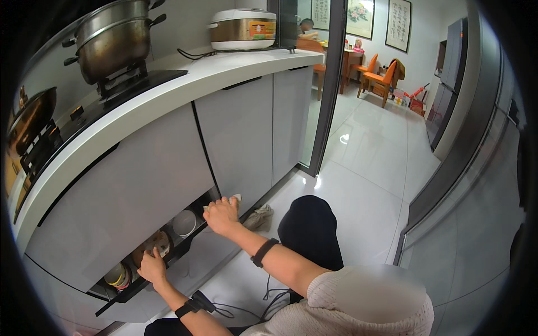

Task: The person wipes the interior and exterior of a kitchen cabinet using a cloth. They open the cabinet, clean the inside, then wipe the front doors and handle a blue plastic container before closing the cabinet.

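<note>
A low drawer (185, 250) stands partly pulled out beneath the grey cabinet front. My left hand (153, 266) reaches over its dark front edge, beside a patterned dish (162, 242) inside; whether the fingers grip the dish or the edge is hidden. In my right hand (222, 215), a pale crumpled cloth (238, 200) shows past the fingers, at the drawer's right end. White round bowls (184, 222) sit in the drawer between my hands. Stacked bowls with coloured rims (117, 276) occupy its left end.
A greyish cloth (259, 218) lies on the floor by the cabinet base. Black cables (243, 308) run near my legs. Above are a steamer pot (115, 46), a wok (33, 119) and a rice cooker (243, 30). A person (307, 28) sits beyond the glass door frame (330, 88).
</note>
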`<state>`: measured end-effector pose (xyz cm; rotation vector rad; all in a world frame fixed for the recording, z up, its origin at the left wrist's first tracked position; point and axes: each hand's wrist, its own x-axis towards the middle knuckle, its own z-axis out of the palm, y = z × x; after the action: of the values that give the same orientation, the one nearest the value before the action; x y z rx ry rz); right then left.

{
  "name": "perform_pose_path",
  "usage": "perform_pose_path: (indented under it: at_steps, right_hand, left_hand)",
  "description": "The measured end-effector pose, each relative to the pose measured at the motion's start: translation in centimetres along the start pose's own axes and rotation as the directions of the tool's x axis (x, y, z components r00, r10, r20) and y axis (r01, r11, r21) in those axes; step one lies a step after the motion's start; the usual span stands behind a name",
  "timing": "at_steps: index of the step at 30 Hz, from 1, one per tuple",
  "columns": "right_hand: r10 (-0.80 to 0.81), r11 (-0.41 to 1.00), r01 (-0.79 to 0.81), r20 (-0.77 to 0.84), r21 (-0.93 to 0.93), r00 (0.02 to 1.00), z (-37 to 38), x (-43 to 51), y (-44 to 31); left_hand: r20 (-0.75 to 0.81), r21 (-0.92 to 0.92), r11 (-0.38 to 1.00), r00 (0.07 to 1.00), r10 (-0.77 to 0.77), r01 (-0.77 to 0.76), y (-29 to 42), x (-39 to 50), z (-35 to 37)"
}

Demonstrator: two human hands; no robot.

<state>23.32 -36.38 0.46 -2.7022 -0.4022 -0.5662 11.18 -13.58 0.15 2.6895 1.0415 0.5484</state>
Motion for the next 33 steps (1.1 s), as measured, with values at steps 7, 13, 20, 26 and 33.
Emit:
perform_pose_path:
  at_steps: [7, 13, 20, 26, 33]
  right_hand:
    - [-0.046, 0.994, 0.048, -0.026, 0.097, 0.999, -0.2, -0.4, 0.6]
    - [-0.042, 0.988, 0.038, 0.026, 0.149, 0.999, -0.4, -0.4, 1.0]
    - [-0.023, 0.974, 0.014, 0.038, 0.227, 0.999, -0.9, -0.6, 1.1]
    - [-0.011, 0.979, -0.005, 0.075, 0.203, 0.997, -1.2, -0.2, 0.8]
    - [-0.058, 0.975, 0.056, 0.005, 0.214, 0.998, -0.5, 0.2, 1.0]
  left_hand:
    - [-0.052, -0.304, 0.942, 0.99, 0.131, -0.141, 4.5, -1.5, 1.9]
    - [0.089, -0.037, 0.993, 0.989, 0.119, -0.116, 6.8, -3.0, 1.8]
    - [0.154, 0.015, 0.995, 0.984, 0.093, -0.096, 6.9, -2.5, 1.7]
    - [0.265, 0.058, 0.997, 0.964, 0.034, -0.051, 7.6, -1.6, 1.7]
    - [0.184, -0.017, 0.987, 0.97, 0.159, -0.159, 9.5, -1.1, 2.9]
